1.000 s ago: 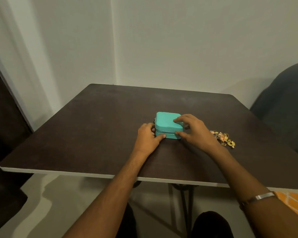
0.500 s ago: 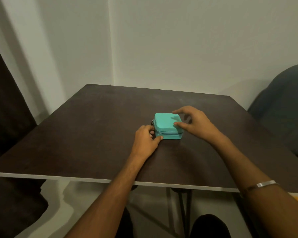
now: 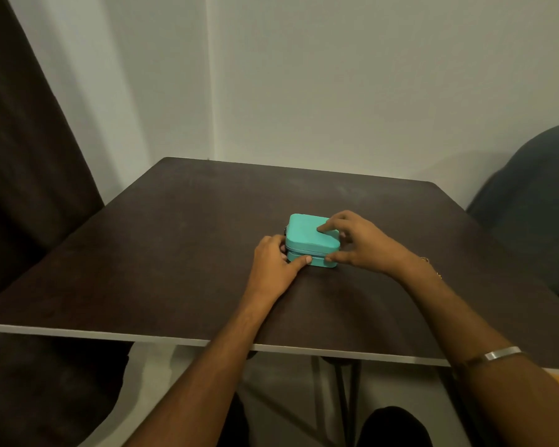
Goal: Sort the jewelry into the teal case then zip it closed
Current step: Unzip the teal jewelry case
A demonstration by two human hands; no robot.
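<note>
One teal case lid down, squarish, flat on table, left hand gripping 9 o'clock side, right hand pinching 3 o'clock corner.

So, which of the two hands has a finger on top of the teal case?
The right hand: its forefinger lies on the teal case lid. The left hand only holds its near-left corner.

Both forearms bare, no sleeves in view. Plain silver metal bangle round right forearm, flat band, catching light. Left hand and right hand bare, no rings visible. Dark trousers over knees at bottom edge; fabric detail too dim to tell.
</note>
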